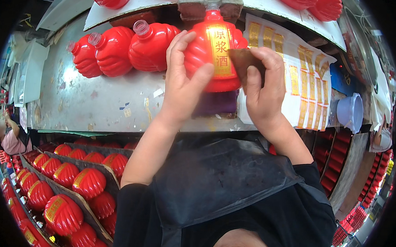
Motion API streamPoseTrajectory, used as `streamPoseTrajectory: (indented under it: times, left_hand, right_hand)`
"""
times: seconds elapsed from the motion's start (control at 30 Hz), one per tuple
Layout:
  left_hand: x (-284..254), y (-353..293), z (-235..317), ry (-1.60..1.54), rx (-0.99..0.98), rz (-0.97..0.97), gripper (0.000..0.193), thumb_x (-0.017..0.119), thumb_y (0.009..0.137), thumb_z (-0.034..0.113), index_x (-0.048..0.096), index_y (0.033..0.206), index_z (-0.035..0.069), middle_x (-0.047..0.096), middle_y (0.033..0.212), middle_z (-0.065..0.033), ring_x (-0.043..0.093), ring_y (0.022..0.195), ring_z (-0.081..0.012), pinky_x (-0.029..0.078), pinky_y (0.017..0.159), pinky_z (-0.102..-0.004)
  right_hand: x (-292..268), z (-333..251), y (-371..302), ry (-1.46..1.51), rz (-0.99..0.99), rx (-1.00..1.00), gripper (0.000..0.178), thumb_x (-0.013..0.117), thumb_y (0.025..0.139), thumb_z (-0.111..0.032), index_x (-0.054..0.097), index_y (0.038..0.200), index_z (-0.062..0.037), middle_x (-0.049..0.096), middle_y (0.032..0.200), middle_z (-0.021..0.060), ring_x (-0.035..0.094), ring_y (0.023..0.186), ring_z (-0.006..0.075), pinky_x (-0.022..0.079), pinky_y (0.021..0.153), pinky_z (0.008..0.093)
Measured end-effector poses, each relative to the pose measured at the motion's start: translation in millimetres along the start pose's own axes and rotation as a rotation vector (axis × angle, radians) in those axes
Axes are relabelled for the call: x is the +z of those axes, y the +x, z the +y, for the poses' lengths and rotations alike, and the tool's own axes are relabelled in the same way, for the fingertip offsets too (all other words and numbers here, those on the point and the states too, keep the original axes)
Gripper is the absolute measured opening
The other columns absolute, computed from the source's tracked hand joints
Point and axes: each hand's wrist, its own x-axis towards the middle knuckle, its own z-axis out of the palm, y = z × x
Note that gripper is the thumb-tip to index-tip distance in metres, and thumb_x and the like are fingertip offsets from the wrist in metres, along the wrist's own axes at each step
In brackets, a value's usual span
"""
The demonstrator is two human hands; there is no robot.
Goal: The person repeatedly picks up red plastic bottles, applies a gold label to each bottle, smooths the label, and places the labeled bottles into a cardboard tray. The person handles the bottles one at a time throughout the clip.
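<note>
Metal wkbench (97, 101): gold-label sheet (291, 104) on R, 3 red ribbed bottles (115, 51) on L, red ribbed btl (202, 52) betw. L hand (184, 76): fingers part-open, laid on btl's L side. R hand (269, 82): thumb + fingers gripping brown flat pc (244, 63), corner at btl's vert. gold label (220, 45).

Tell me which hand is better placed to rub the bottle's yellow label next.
Right, most likely: the right hand holds a dark flat piece at the right edge of the yellow label. The left hand rests against the left side of the red bottle, and seems better placed to steady it.
</note>
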Motion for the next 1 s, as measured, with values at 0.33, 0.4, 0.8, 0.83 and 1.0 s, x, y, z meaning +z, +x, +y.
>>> streamPoseTrajectory:
  times: [0.33,0.4,0.8,0.83,1.0]
  left_hand:
    - [-1,5,7,-0.063,-0.085,0.000,0.086,0.080,0.082,0.019,0.036,0.154,0.000,0.039,0.151,-0.0191,0.044,0.141,-0.0310,0.037,0.119,-0.0434]
    - [-3,9,10,0.017,-0.048,-0.009,0.087,0.080,0.081,0.020,0.036,0.153,0.000,0.041,0.150,-0.0198,0.046,0.139,-0.0314,0.038,0.118,-0.0437]
    - [-10,67,25,-0.104,-0.317,-0.206,0.098,0.085,0.078,0.023,0.031,0.156,-0.002,0.050,0.149,-0.0232,0.052,0.137,-0.0290,0.044,0.115,-0.0405]
    - [-11,70,26,-0.141,-0.349,-0.226,0.099,0.086,0.078,0.023,0.030,0.156,-0.003,0.050,0.148,-0.0226,0.052,0.137,-0.0281,0.044,0.115,-0.0400]
    - [-11,65,35,-0.138,-0.234,-0.280,0.105,0.089,0.073,0.019,0.030,0.158,-0.002,0.050,0.148,-0.0218,0.051,0.138,-0.0281,0.044,0.115,-0.0396]
  right_hand:
    - [-15,3,65,0.108,-0.305,-0.228,0.030,0.074,0.089,0.003,0.070,0.118,-0.0019,0.072,0.103,0.0139,0.073,0.089,0.0279,0.059,0.078,0.0342]
    - [-2,9,93,0.003,-0.283,-0.332,0.029,0.072,0.091,-0.003,0.070,0.120,-0.0042,0.072,0.103,0.0147,0.073,0.090,0.0323,0.059,0.078,0.0360]
    - [19,35,149,0.058,-0.516,-0.303,0.021,0.071,0.092,-0.010,0.074,0.108,0.0019,0.076,0.094,0.0191,0.077,0.086,0.0320,0.061,0.078,0.0370]
    - [26,41,150,0.031,-0.500,-0.286,0.022,0.071,0.092,-0.011,0.074,0.110,0.0013,0.076,0.095,0.0189,0.077,0.086,0.0319,0.061,0.078,0.0370]
    - [21,50,142,0.090,-0.381,-0.364,0.025,0.072,0.091,-0.008,0.073,0.115,0.0000,0.077,0.099,0.0173,0.077,0.089,0.0291,0.062,0.079,0.0349]
